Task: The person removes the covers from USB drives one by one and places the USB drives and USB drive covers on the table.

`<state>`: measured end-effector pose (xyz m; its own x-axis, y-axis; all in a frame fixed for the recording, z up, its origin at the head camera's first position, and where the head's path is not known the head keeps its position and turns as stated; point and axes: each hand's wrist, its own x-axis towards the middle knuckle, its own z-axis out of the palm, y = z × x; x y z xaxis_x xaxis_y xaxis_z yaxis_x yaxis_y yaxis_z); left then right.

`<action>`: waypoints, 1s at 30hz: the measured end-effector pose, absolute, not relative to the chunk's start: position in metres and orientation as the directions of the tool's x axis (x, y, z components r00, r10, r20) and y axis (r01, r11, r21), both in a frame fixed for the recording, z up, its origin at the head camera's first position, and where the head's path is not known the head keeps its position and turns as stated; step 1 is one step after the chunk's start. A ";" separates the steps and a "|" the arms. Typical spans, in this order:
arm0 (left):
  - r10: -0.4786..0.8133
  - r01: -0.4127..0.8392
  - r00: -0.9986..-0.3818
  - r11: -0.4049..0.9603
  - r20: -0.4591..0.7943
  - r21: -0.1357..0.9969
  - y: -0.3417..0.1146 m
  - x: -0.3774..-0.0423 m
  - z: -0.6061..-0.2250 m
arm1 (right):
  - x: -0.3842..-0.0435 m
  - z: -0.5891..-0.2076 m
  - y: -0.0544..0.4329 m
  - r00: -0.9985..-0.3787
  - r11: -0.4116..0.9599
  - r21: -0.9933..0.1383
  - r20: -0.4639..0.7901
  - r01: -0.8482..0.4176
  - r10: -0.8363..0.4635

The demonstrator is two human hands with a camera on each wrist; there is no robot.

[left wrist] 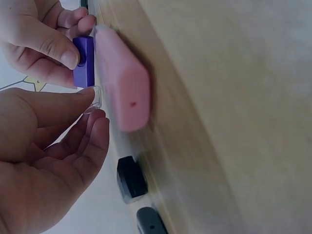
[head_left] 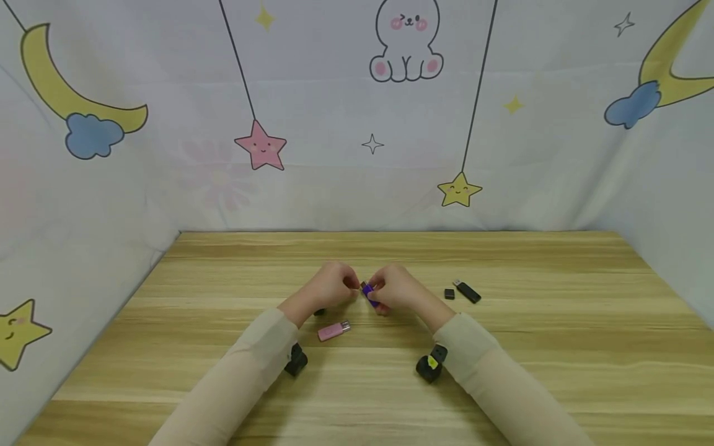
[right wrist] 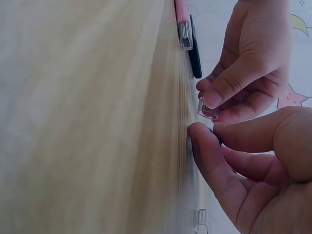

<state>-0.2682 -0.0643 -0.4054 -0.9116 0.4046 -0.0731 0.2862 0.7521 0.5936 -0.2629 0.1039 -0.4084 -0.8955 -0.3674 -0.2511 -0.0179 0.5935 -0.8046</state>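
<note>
My right hand (head_left: 393, 286) pinches a purple USB stick (left wrist: 86, 68) between thumb and fingers, with the stick's connector end toward the left hand. Between thumb and fingertips, my left hand (head_left: 336, 285) holds a small clear cap (right wrist: 207, 111). Cap and stick are close together above the table; whether they touch is hard to tell. In the right wrist view, the right fingers hide nearly all of the purple stick. A pink USB stick (head_left: 330, 332) with a clear-covered end lies on the table, nearer the camera than the left hand.
To the right lie a black USB stick (head_left: 468, 292), connector bare, and a small black cap (head_left: 449, 293). A dark piece (head_left: 320, 312) is partly hidden by the left forearm. The wooden table (head_left: 357, 396) meets a printed cloth backdrop (head_left: 323, 198) at its far edge.
</note>
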 end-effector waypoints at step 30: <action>0.427 0.296 -0.898 0.768 -0.109 0.568 -0.067 -0.276 -0.409 | -0.268 -0.412 0.103 -0.899 0.647 -0.762 -0.283 -0.001 -0.334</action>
<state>-0.2758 -0.0666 -0.4093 -0.8978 0.4266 -0.1090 0.2958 0.7677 0.5685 -0.2679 0.1025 -0.4117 -0.8992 -0.3340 -0.2827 -0.0007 0.6471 -0.7624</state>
